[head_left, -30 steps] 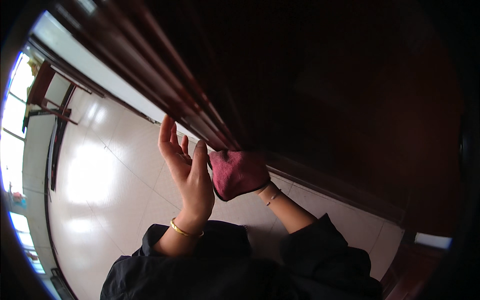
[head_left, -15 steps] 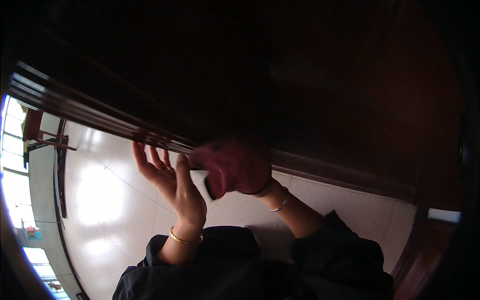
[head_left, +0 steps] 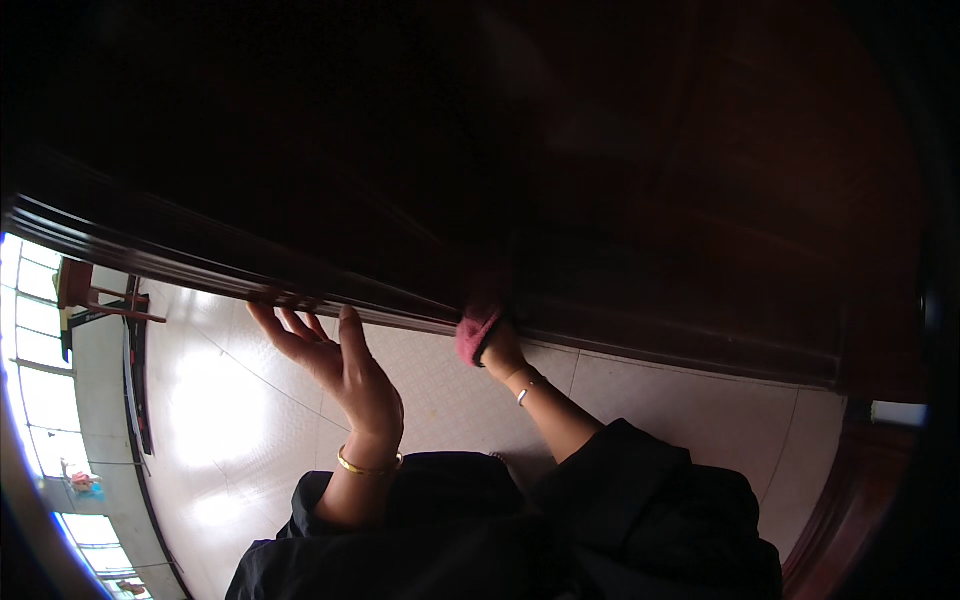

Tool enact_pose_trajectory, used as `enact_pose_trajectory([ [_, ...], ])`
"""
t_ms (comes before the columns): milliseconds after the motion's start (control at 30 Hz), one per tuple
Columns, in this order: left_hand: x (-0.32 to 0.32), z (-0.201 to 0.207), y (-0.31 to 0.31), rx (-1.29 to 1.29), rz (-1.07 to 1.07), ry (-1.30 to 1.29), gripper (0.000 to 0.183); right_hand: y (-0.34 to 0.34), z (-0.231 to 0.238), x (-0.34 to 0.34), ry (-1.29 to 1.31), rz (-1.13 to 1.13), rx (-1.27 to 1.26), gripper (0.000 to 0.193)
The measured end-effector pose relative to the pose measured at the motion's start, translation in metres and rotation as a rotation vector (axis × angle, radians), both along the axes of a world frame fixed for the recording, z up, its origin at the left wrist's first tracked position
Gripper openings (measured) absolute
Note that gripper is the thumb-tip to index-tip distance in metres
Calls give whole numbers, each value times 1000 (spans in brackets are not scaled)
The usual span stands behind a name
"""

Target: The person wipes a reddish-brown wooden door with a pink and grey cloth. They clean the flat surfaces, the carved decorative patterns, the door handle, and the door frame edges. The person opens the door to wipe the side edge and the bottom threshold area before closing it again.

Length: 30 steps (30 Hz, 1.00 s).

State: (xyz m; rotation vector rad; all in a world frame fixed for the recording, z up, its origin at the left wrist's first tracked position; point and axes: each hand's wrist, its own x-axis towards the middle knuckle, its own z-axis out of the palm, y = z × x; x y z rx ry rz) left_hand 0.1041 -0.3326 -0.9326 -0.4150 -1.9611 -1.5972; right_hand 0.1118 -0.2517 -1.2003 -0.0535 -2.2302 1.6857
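Note:
My left hand (head_left: 355,375), with a gold bangle at the wrist, has its fingers apart and the fingertips against the grooved edge of a dark brown wooden door or panel (head_left: 640,300). A reddish-pink cloth (head_left: 478,335) with a dark border wraps my right hand (head_left: 503,352) and lies against the panel near its edge. Most of the right fingers are hidden under the cloth and in the panel's shadow. I cannot tell whether the cloth is loose or a mitt.
Pale tiled floor (head_left: 440,395) shows below the panel, with bright reflections at left. Farther left stand a wooden chair or stool (head_left: 85,285) and a bright window (head_left: 40,340). Dark reddish wood (head_left: 850,490) rises at the lower right.
My right hand has moved forward with the cloth, farther in against the dark panel. The panel's edge sits slightly lower at the left; my left hand keeps its place along it.

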Motion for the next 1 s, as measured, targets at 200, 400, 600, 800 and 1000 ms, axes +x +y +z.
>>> enact_pose_trajectory([
  [200, -4, -5, 2, -135, 81, 42, 84, 6, -58, -4, -266, -70, 533, 39],
  [400, -3, 2, -8, -414, 257, 176, 80, 97, 35, -34, 12, -390, 232, 23],
  [600, -17, -11, 12, -969, 325, 411, 59, 115, 14, -83, -232, -126, 774, 31],
  [800, -26, -24, 3, -1149, 404, 499, 52, 93, -9, -72, -226, -210, 785, 35],
  [1000, -28, -24, 21, -977, 388, 480, 50, 52, -9, -2, -184, 40, 1002, 8],
])
